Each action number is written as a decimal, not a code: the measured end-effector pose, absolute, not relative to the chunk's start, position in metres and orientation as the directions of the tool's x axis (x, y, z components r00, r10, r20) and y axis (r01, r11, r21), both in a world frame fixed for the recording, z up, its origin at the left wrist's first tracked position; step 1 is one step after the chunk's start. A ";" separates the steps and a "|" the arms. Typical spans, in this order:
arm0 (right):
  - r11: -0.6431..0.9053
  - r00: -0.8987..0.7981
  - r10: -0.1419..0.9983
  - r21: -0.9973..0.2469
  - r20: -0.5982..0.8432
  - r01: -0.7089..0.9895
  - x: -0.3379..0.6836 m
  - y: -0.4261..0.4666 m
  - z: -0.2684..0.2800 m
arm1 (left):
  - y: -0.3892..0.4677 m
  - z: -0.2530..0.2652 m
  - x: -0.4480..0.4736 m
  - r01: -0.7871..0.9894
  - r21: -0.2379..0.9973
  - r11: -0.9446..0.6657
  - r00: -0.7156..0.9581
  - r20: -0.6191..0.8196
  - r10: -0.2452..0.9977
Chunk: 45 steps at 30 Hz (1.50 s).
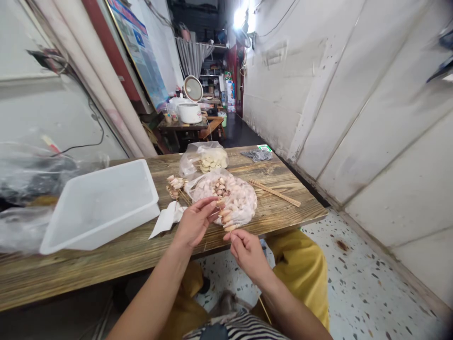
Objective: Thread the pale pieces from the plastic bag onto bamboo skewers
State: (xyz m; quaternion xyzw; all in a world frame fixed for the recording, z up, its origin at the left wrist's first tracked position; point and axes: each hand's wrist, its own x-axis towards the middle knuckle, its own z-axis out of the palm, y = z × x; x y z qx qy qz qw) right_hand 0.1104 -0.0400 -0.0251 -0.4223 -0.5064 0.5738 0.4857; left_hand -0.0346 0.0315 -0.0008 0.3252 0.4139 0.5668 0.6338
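Observation:
My left hand pinches a garlic clove between thumb and fingers, at the top of a short row of threaded cloves. Below that row, my right hand is closed on the thin wooden skewer, whose lower end shows past the wrist. Just behind both hands, a clear plastic bag full of garlic cloves lies spread on the table. Several loaded garlic skewers rest left of the bag, beside a folded white paper. To its right is a bundle of bare skewers.
A white plastic bin stands on the wooden table at left, with clear plastic bags beyond it. Farther back are a bag of pale slices, a crumpled grey bag and a green card. An open rice cooker sits behind.

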 end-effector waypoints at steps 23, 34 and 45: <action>-0.028 -0.171 0.985 -0.992 -0.006 -0.127 0.109 -0.036 -0.027 | 0.032 -0.006 -0.032 -0.596 0.759 0.263 0.095 -0.258 0.961; -0.011 -0.181 0.983 -0.993 0.010 -0.115 0.109 -0.039 -0.027 | 0.034 -0.008 -0.037 -0.609 0.730 0.310 0.198 -0.238 0.951; -0.010 -0.182 0.983 -0.991 0.014 -0.131 0.109 -0.040 -0.025 | 0.030 -0.008 -0.039 -0.596 0.733 0.329 0.199 -0.262 0.944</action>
